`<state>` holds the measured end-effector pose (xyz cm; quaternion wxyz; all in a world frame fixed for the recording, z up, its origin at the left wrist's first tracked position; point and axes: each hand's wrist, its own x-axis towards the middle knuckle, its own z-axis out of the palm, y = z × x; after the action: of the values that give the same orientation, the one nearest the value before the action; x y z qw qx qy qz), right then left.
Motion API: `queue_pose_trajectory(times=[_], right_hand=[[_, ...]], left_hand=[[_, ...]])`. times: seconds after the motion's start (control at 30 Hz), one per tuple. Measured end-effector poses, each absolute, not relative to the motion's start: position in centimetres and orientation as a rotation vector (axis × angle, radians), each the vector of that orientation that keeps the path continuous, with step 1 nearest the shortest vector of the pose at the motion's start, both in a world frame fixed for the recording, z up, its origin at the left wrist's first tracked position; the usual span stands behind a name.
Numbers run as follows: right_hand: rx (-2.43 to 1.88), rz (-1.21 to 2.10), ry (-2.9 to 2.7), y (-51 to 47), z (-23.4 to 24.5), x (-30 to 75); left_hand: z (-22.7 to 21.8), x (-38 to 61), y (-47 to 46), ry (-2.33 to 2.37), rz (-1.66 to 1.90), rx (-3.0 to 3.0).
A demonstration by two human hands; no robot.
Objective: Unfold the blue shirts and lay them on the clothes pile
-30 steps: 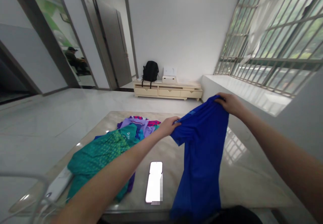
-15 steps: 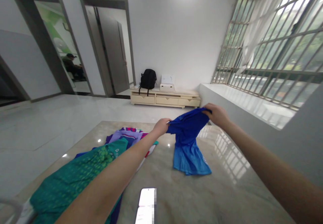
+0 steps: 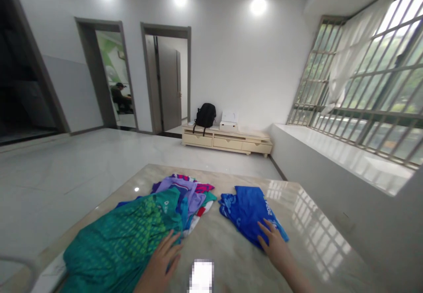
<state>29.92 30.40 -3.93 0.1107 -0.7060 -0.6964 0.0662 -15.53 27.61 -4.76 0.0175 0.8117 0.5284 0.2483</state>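
Note:
A blue shirt (image 3: 246, 211) lies crumpled on the marble table (image 3: 307, 240), right of centre. My right hand (image 3: 275, 246) rests open with its fingers spread on the shirt's near edge. My left hand (image 3: 161, 264) lies open and flat on the near edge of a green patterned shirt (image 3: 122, 240), which tops a pile with purple and pink clothes (image 3: 188, 191) behind it. A phone (image 3: 201, 276) lies on the table between my hands.
A low cream cabinet (image 3: 228, 139) stands at the far wall with a black backpack (image 3: 205, 116) and a white box (image 3: 229, 117) on it. A barred window (image 3: 363, 86) fills the right. A person sits beyond the left doorway (image 3: 119, 97).
The blue shirt, held up by both hands, was swung forward and laid down on the table. Both hands let go and now rest flat near the front edge.

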Motion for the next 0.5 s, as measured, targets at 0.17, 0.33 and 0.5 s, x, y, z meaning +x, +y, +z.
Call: queue_pose_trajectory(times=[0.17, 0.33, 0.5], right_hand=[[-2.301, 0.144, -1.988, 33.8, -9.1, 27.6], [-2.454, 0.081, -1.898, 34.8, -12.6, 30.2], [-2.503, 0.141, -1.816, 34.1, -13.4, 35.3]], left_hand=[[-7.3, -25.6, 26.1, 2.163, 0.617, 2.392], [-9.5, -28.6, 23.9, 2.305, 0.376, 2.307], [-9.7, -27.7, 23.1, 2.344, 0.448, 2.378]])
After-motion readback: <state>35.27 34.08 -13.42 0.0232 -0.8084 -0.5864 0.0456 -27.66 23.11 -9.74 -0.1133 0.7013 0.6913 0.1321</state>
